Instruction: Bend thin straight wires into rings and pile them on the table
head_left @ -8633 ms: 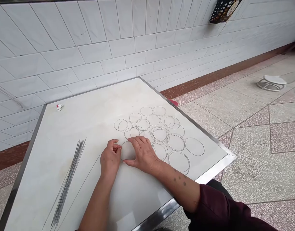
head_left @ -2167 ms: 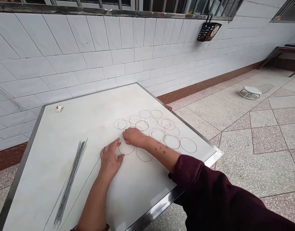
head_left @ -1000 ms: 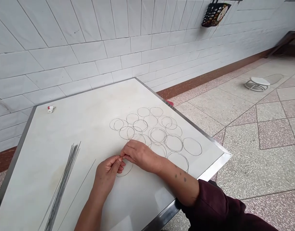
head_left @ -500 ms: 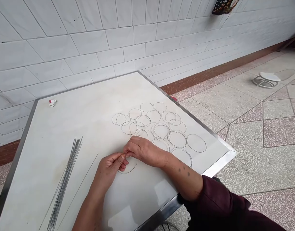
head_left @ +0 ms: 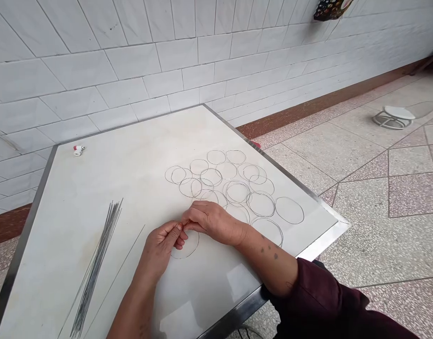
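Pinching the two ends of a wire ring point(head_left: 186, 246) between both sets of fingertips. My left hand point(head_left: 162, 244) grasps one end between thumb and forefinger; my right hand point(head_left: 212, 220) grasps the other the same way, and the two pinches meet at the top of the loop, just off the table point(head_left: 139, 141).

Ring position: directly under and between my hands, the free arc hanging toward me below my left knuckles and resting on or just above the surface; cannot tell which.

Orientation: loop lies roughly flat, slightly oval, its long axis running left to right across my hands; the join points away from me.

Judgement on technique: keep both pinches close to the ends, overlap them squarely, twist without pulling so the loop stays round.

Beyond my right hand, finished rings point(head_left: 237, 188) lie in a cluster, some overlapping. Out past my left hand, straight wires point(head_left: 98, 263) lie bundled, one single strand just beside it.
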Motion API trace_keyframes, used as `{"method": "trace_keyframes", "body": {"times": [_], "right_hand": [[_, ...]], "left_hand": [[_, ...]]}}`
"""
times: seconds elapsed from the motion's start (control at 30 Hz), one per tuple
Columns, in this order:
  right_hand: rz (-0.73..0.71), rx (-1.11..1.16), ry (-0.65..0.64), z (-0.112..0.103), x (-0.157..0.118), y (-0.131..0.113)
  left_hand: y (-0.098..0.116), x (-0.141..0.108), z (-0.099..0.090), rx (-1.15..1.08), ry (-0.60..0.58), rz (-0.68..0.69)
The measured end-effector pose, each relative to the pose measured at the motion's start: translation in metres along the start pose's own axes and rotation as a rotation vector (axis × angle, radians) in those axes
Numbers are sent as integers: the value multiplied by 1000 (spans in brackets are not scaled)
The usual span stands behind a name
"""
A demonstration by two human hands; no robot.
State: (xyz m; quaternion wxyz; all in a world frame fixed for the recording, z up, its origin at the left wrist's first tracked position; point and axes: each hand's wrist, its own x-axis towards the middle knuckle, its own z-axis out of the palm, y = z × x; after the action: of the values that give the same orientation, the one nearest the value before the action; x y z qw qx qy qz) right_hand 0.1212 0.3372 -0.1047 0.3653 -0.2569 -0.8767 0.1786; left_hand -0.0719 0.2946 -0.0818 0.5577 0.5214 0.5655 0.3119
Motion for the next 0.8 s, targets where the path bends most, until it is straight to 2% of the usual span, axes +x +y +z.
{"method": "trace_keyframes", "body": {"times": [0.2,0.3,0.43,0.6,0.8], "right_hand": [[98,85,77,6,0,1],[144,99,126,9,0,1],[145,75,127,11,0,0],[94,55,115,12,0,1],[111,23,38,12,-3,2]], "left_hand": [[1,-1,-1,-59,109,16],[1,-2,-1,-67,121,16],[-1,-2,1,-303,64,14],[-5,0,2,-540,51,-6],[-1,-1,0,-418,61,-28]]}}
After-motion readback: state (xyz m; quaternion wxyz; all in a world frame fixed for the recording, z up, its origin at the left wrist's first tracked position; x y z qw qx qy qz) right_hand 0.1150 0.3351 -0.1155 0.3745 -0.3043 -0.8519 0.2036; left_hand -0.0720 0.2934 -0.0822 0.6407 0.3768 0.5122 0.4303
